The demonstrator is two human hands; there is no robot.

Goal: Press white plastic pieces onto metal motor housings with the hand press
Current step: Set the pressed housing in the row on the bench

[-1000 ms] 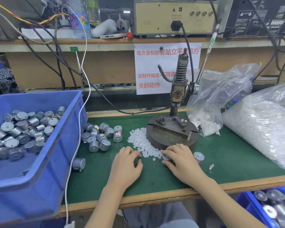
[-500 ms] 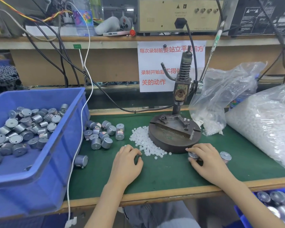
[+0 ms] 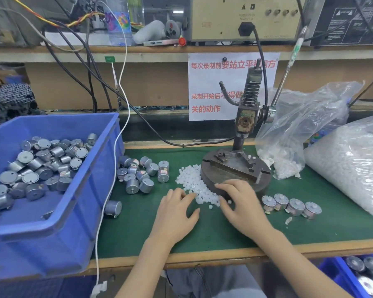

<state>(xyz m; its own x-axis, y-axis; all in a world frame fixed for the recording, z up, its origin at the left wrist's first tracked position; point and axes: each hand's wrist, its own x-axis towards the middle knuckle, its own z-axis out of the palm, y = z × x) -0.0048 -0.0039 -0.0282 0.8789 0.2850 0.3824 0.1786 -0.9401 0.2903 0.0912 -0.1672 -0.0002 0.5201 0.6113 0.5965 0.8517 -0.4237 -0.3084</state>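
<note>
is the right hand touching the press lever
Apart. The head view shows the right hand down by the white pieces, while the press lever stands well above it.

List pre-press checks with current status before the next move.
1. Motor seated in press fixture: not ok, none on it.
2. White pieces in reach: ok, the pile lies beside the base with both hands at it.
3. Piece pinched by right hand: cannot tell, the fingers hide it.
4. Left hand free: ok, fingers relaxed at the pile.
5. Loose motors staged on the mat: ok.
6. Lever raised, no hand on it: ok.
</note>
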